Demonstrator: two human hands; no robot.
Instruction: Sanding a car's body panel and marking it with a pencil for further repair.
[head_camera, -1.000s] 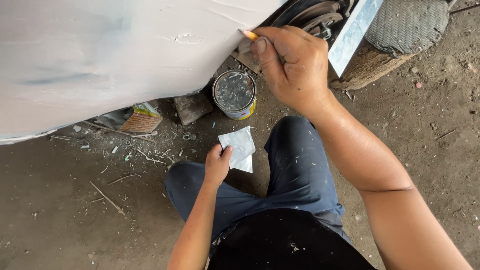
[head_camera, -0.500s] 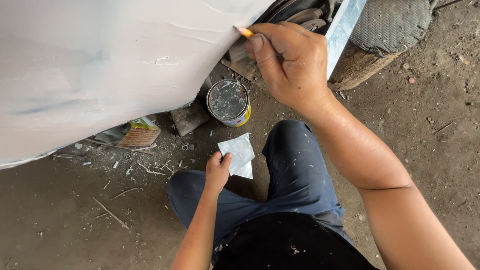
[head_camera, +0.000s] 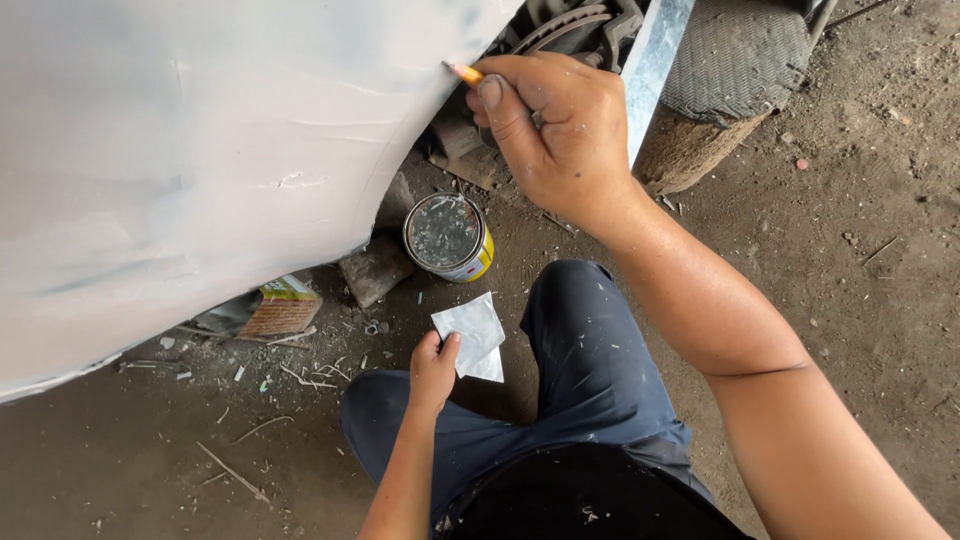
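While the right hand (head_camera: 560, 130) stays clenched on a yellow-tipped tool (head_camera: 463, 72) at the edge of the grey body panel (head_camera: 200, 170), as before, the left hand (head_camera: 432, 368) still pinches a grey sheet (head_camera: 472, 330) below that panel. Under the panel's edge stands an open tin (head_camera: 445, 236), unmoved.

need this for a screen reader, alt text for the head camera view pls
A person's right hand presses an orange-tipped tool to the edge of a grey-white car panel. The left hand holds a small grey sheet above dark trousers. An open tin stands on the dirt floor.
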